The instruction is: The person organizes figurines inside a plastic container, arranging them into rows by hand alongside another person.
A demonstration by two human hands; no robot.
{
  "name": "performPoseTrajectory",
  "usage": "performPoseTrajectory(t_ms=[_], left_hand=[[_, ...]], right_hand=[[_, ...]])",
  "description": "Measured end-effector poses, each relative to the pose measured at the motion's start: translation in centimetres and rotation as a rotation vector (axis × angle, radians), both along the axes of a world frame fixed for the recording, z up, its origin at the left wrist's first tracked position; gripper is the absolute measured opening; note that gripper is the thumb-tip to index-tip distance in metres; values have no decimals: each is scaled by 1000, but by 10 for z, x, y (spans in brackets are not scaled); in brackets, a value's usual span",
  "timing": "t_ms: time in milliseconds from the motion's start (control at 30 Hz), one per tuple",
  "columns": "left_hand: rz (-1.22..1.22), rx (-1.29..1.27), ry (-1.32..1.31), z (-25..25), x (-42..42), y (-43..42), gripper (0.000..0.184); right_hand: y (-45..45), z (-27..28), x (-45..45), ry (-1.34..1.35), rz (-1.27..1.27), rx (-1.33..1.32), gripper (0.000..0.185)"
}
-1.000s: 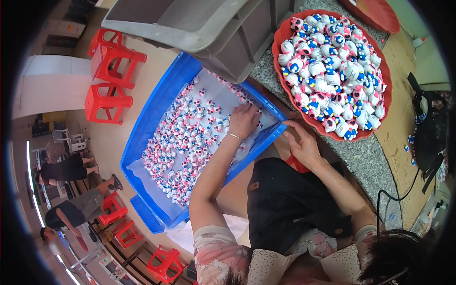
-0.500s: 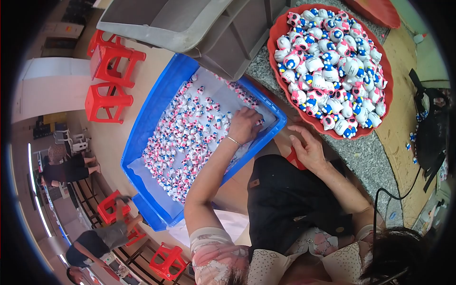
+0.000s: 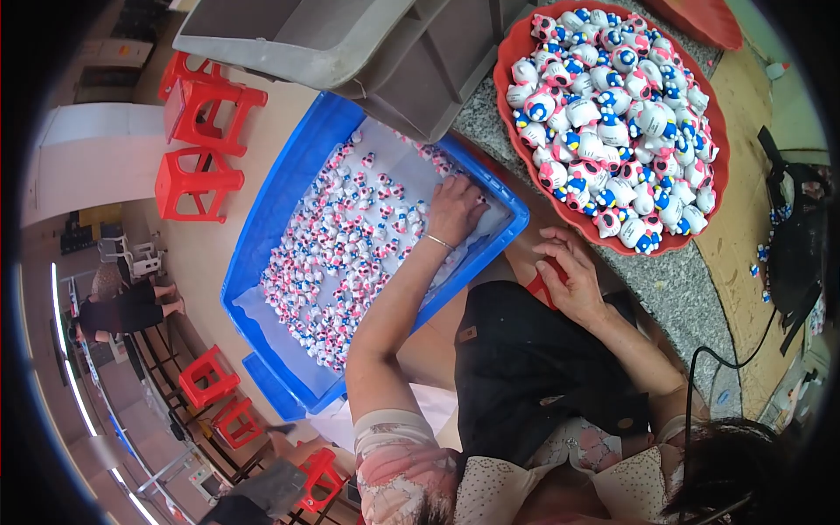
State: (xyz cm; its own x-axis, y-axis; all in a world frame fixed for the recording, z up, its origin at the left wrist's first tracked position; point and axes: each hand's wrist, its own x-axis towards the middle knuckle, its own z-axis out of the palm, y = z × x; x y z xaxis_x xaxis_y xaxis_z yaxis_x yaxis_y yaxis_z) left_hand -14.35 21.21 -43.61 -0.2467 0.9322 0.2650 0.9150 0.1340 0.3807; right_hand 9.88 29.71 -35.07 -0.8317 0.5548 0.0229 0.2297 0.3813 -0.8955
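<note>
My left hand [image 3: 454, 208] reaches into the blue bin [image 3: 293, 166] near its right end. Its fingers are curled down, and a small cat figurine [image 3: 479, 202] shows at their tips; anything further under the palm is hidden. Many white, pink and blue cat figurines [image 3: 328, 254] lie across the bin's pale liner, most thickly on the left and near side. My right hand [image 3: 573, 278] hovers over my lap beside the bin's corner, fingers loosely bent and apart, with nothing visible in it. Close by, a red scalloped tray [image 3: 502, 96] holds a heap of similar figurines.
A grey crate [image 3: 420, 79] overhangs the bin's far edge. The red tray rests on a speckled stone counter [image 3: 691, 293]; a black cable [image 3: 700, 354] and a black bag [image 3: 792, 236] are at right. Red stools [image 3: 201, 184] stand on the floor, with other people at left.
My left hand has shifted slightly away from me along the bin's right end. The fingers of my right hand have bent more. A person at lower left has moved right, towards a stool.
</note>
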Motion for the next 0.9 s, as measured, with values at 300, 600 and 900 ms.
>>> performPoseTrajectory(t_ms=[300, 600, 900], left_hand=[[-128, -247, -16, 33, -5, -43, 19], [-46, -201, -219, 27, 13, -36, 15], [255, -368, -1167, 15, 9, -22, 25]], right_hand=[[-7, -12, 14, 41, 13, 42, 25], [-5, -8, 19, 9, 24, 39, 23], [-4, -10, 23, 8, 40, 31, 23]])
